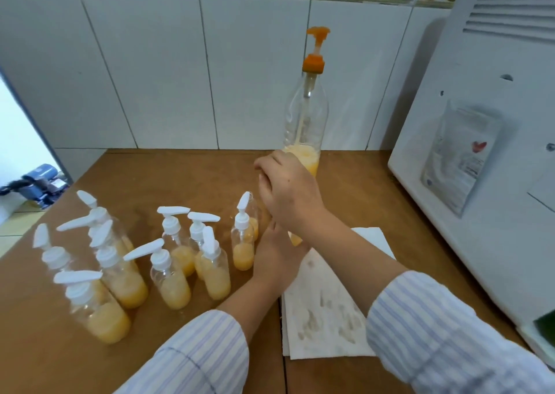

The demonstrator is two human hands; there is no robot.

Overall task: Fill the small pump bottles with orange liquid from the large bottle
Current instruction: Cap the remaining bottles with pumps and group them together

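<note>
Large bottle (307,114) stands at the back edge of the bench (186,177), orange pump on top, liquid down to a low band at its base. Roughly nine small pump bottles (168,273), capped and part-filled, cluster on the left half. Left hand (276,258) holds one more small bottle (295,239) near mid-bench, fingers wrapped round its body; right hand (288,192) sits over its top, fingers curled, probably twisting a cap on, though the cap is hidden. Stained paper towel (327,312) lies just beside. Advice: keep the bottle upright, base steadied, thread cap squarely before tightening.
</note>
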